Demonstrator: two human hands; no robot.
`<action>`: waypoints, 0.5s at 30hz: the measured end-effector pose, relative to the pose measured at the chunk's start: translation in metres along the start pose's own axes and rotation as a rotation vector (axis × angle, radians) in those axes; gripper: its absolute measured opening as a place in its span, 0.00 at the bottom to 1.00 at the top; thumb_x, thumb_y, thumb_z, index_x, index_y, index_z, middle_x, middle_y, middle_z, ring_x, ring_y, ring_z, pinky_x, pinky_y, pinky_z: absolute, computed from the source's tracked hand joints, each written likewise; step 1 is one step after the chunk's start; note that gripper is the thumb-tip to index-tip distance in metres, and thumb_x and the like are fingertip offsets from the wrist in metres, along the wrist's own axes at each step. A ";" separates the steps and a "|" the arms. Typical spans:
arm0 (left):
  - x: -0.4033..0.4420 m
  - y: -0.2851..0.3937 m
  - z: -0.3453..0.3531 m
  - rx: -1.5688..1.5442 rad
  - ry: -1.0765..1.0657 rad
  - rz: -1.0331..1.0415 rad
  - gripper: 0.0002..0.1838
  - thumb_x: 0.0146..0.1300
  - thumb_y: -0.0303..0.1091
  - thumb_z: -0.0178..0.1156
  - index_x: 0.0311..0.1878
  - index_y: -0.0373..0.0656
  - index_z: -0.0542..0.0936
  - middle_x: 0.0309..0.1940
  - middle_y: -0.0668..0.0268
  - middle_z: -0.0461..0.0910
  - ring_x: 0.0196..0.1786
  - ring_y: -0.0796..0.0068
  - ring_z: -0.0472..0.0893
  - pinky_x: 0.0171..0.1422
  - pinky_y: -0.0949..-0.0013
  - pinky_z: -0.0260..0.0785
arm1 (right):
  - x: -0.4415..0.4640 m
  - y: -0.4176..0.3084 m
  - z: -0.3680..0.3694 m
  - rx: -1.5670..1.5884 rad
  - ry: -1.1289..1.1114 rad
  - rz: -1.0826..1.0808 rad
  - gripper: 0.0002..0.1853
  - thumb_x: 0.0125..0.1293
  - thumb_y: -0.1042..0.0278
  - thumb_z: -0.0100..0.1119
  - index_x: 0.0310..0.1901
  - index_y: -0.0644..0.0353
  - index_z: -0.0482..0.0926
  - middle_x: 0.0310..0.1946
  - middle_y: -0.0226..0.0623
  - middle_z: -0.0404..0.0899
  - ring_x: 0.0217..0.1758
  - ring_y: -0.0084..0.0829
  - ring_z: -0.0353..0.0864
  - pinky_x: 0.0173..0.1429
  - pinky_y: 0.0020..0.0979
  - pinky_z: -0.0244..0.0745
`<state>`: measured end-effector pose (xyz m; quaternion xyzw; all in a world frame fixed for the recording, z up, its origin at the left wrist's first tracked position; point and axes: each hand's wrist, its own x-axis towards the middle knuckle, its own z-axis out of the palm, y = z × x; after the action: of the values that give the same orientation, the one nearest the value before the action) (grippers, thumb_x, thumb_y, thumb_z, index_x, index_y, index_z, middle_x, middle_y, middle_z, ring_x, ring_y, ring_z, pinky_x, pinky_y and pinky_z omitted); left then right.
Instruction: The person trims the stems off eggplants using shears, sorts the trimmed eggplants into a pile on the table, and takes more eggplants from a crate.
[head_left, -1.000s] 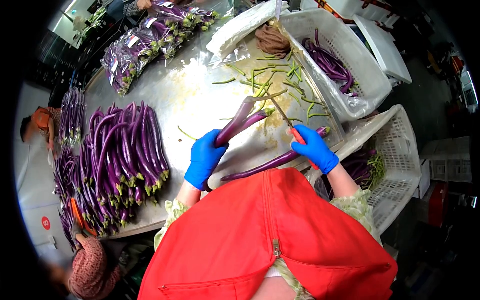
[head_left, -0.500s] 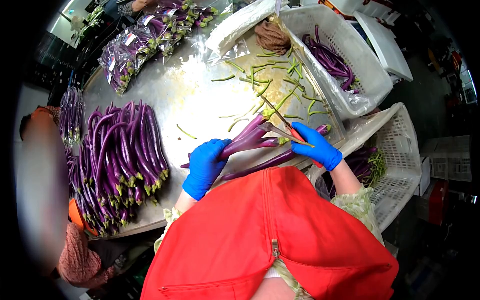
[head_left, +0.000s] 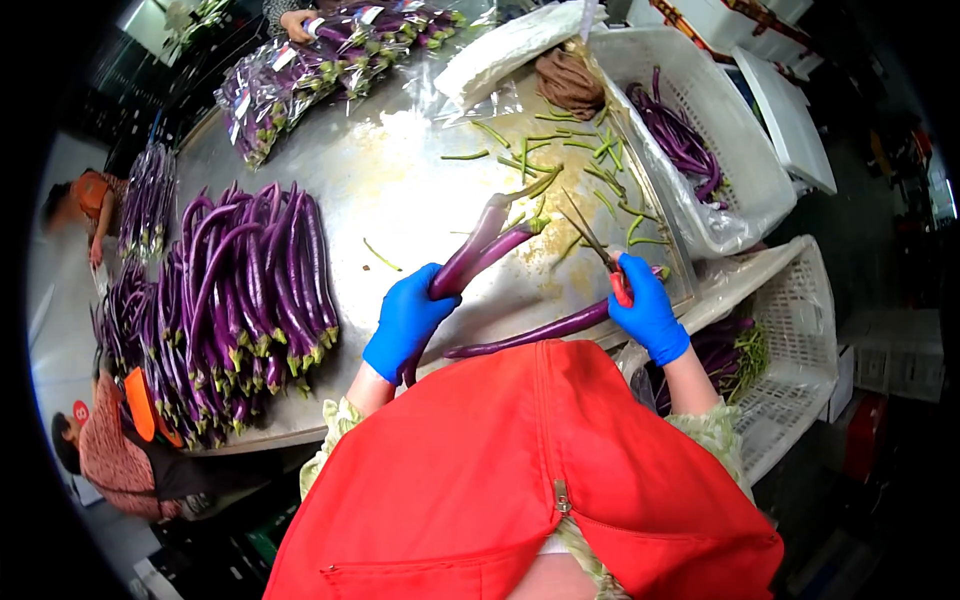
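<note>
Gripping a few eggplants (head_left: pixel 480 255) in my left hand (head_left: pixel 408 318), I hold red-handled scissors (head_left: pixel 598 243), blades parted, in my right (head_left: pixel 648 310). One loose eggplant (head_left: pixel 560 331) lies below them, along the tabletop's near edge (head_left: pixel 290 440).

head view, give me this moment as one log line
left hand: grips eggplants | right hand: holds scissors | cut stems: scattered on table
</note>
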<state>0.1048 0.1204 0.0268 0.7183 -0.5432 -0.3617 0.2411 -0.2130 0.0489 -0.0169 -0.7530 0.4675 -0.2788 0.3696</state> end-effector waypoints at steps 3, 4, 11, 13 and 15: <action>0.004 -0.001 -0.001 0.071 -0.023 0.015 0.15 0.50 0.36 0.62 0.42 0.44 0.78 0.32 0.56 0.79 0.35 0.57 0.79 0.41 0.63 0.70 | 0.002 -0.012 -0.003 -0.116 0.008 -0.054 0.28 0.46 0.82 0.55 0.54 0.63 0.69 0.42 0.41 0.71 0.44 0.36 0.74 0.46 0.31 0.70; 0.005 -0.002 0.000 0.086 -0.037 0.025 0.15 0.50 0.36 0.62 0.42 0.44 0.77 0.32 0.56 0.79 0.35 0.57 0.79 0.41 0.63 0.70 | 0.006 -0.016 -0.001 -0.161 0.044 -0.150 0.26 0.47 0.81 0.55 0.53 0.64 0.69 0.41 0.44 0.71 0.43 0.40 0.74 0.45 0.34 0.70; -0.001 -0.001 0.009 0.052 -0.128 0.077 0.15 0.50 0.36 0.62 0.42 0.45 0.78 0.31 0.56 0.79 0.35 0.57 0.79 0.39 0.63 0.70 | 0.022 -0.020 0.013 -0.187 0.069 -0.279 0.24 0.48 0.77 0.55 0.51 0.65 0.69 0.37 0.48 0.71 0.38 0.48 0.72 0.41 0.39 0.68; -0.002 -0.002 0.010 0.066 -0.127 0.078 0.14 0.50 0.37 0.62 0.42 0.46 0.78 0.31 0.56 0.79 0.34 0.57 0.79 0.39 0.63 0.70 | 0.023 -0.022 0.013 -0.181 0.065 -0.276 0.24 0.48 0.77 0.56 0.51 0.66 0.70 0.36 0.48 0.71 0.38 0.48 0.72 0.41 0.39 0.68; -0.001 -0.003 0.010 0.083 -0.128 0.082 0.14 0.50 0.37 0.62 0.41 0.46 0.77 0.30 0.56 0.79 0.34 0.56 0.79 0.39 0.62 0.70 | 0.024 -0.022 0.013 -0.189 0.059 -0.269 0.24 0.47 0.76 0.56 0.50 0.66 0.70 0.35 0.48 0.70 0.37 0.48 0.72 0.41 0.39 0.68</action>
<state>0.0983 0.1231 0.0184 0.6804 -0.6009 -0.3739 0.1903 -0.1826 0.0373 -0.0044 -0.8317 0.3974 -0.3024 0.2429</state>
